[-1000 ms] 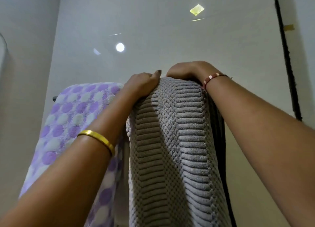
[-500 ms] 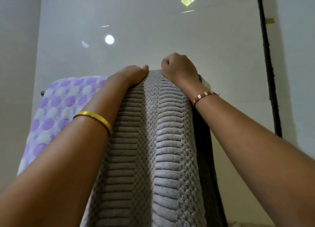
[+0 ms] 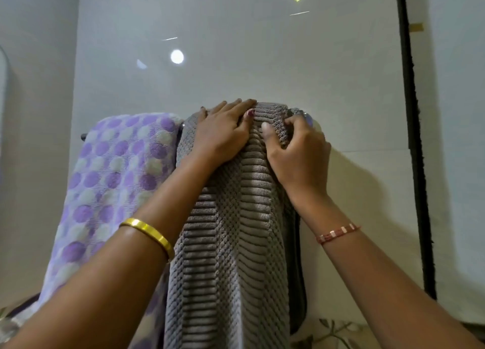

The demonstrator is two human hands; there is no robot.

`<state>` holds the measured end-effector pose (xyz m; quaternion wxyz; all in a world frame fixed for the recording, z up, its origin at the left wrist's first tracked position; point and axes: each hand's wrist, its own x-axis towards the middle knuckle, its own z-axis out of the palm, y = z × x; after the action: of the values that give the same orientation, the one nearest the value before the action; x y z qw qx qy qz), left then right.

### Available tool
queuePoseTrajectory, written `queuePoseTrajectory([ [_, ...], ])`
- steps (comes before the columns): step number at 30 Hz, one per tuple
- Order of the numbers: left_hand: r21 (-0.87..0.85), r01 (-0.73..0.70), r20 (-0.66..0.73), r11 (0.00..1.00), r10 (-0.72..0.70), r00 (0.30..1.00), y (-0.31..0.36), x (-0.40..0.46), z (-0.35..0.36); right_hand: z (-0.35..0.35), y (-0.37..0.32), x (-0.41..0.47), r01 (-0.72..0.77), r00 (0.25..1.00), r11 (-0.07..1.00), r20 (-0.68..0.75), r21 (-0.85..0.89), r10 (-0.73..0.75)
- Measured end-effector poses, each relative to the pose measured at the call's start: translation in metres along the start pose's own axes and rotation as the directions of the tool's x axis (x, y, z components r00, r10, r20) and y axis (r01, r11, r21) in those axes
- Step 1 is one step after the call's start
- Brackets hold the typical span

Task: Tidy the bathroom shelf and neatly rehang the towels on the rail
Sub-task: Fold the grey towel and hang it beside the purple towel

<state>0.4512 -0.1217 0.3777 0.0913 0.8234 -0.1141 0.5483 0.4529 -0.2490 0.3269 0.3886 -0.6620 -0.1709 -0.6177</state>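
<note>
The grey ribbed towel [image 3: 231, 230] is draped over the rail [image 3: 84, 136] at 12 o'clock, pressed flat by the left hand [image 3: 223, 133], pinched by the right hand [image 3: 299, 149]. Tugged unevenly, it could probably get bunched against the polka-dot towel [image 3: 115, 180] at 9.

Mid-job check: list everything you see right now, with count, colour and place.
grey towel: 1, grey, ribbed and waffle weave, draped over the rail, centre
dotted towel: 1, white with purple and pale dots, on the rail left of the grey towel
rail: 1, dark, only its left end shows beside the dotted towel
wall: pale glossy tiles with light reflections, behind the towels
black strip: 1, vertical, on the wall at right
bangle: 1, gold, left wrist
bracelet: 1, red and pale, right wrist
left hand: flat on the top fold of the grey towel
right hand: pinching the grey towel at its top right
</note>
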Motion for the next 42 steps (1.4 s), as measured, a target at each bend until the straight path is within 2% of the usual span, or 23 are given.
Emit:
queuePoseTrajectory([
  [3, -0.011, 0.006, -0.001, 1.000, -0.006, 1.000, 0.001, -0.001, 0.001, -0.005, -0.006, 0.010, -0.159, 0.967, 0.987, 0.201, 0.008, 0.154],
  [6, -0.010, 0.019, -0.002, 1.000, -0.019, 1.000, 0.002, -0.002, 0.001, -0.004, -0.009, 0.010, -0.132, 0.950, 0.991, 0.283, -0.034, 0.136],
  [10, 0.023, -0.007, -0.024, 1.000, 0.008, 1.000, 0.005, -0.006, 0.002, -0.010, -0.006, 0.022, -0.127, 0.978, 0.985, 0.181, 0.114, 0.105],
  [14, 0.149, -0.045, -0.067, 0.988, 0.055, 0.996, 0.007, -0.011, 0.007, -0.007, 0.012, 0.013, -0.002, 0.999, 0.995, 0.049, 0.097, -0.002],
  [16, 0.176, -0.048, -0.081, 0.983, 0.063, 0.995, 0.004, -0.014, 0.010, -0.007, 0.029, 0.004, -0.038, 0.999, 0.986, -0.023, 0.163, 0.043],
  [18, 0.179, -0.060, -0.081, 0.982, 0.076, 0.994, 0.002, -0.013, 0.010, -0.005, 0.046, 0.002, -0.127, 0.987, 0.958, -0.061, 0.257, 0.147],
  [20, 0.167, -0.067, -0.070, 0.984, 0.080, 0.994, 0.001, -0.010, 0.007, 0.000, 0.056, 0.004, -0.262, 0.964, 0.891, 0.055, 0.372, 0.261],
  [22, 0.149, -0.065, -0.064, 0.987, 0.075, 0.995, 0.000, -0.009, 0.005, 0.006, 0.054, 0.004, -0.440, 0.897, 0.713, 0.306, 0.547, 0.318],
  [23, 0.140, -0.065, -0.063, 0.988, 0.074, 0.995, 0.000, -0.009, 0.004, 0.008, 0.051, 0.003, -0.517, 0.854, 0.591, 0.420, 0.619, 0.307],
  [25, 0.115, -0.070, -0.051, 0.991, 0.077, 0.996, 0.000, -0.010, 0.001, 0.011, 0.050, 0.005, -0.623, 0.782, 0.393, 0.554, 0.677, 0.285],
  [27, 0.084, -0.072, -0.030, 0.994, 0.075, 0.997, 0.000, -0.010, -0.001, 0.012, 0.050, 0.008, -0.658, 0.752, 0.342, 0.616, 0.671, 0.236],
  [29, 0.054, -0.067, -0.013, 0.996, 0.068, 0.998, 0.000, -0.009, -0.005, 0.012, 0.052, 0.009, -0.657, 0.737, 0.349, 0.668, 0.668, 0.108],
  [32, 0.017, -0.053, 0.009, 0.998, 0.053, 0.999, 0.000, -0.007, -0.009, 0.010, 0.054, 0.003, -0.670, 0.666, 0.411, 0.745, 0.618, -0.034],
  [35, 0.016, -0.050, 0.037, 0.999, 0.050, 0.998, 0.000, -0.005, -0.012, 0.005, 0.062, -0.008, -0.731, 0.563, 0.441, 0.826, 0.521, -0.043],
  [38, 0.004, -0.036, 0.058, 0.999, 0.036, 0.998, 0.001, -0.003, -0.014, -0.004, 0.068, -0.009, -0.757, 0.492, 0.453, 0.867, 0.471, -0.079],
  [40, -0.017, -0.027, 0.077, 0.999, 0.028, 0.997, 0.002, -0.001, -0.016, -0.009, 0.065, -0.002, -0.705, 0.472, 0.542, 0.873, 0.457, -0.123],
  [42, -0.047, -0.020, 0.091, 0.999, 0.024, 0.996, 0.004, 0.001, -0.019, -0.012, 0.057, 0.002, -0.590, 0.473, 0.687, 0.871, 0.425, -0.132],
])
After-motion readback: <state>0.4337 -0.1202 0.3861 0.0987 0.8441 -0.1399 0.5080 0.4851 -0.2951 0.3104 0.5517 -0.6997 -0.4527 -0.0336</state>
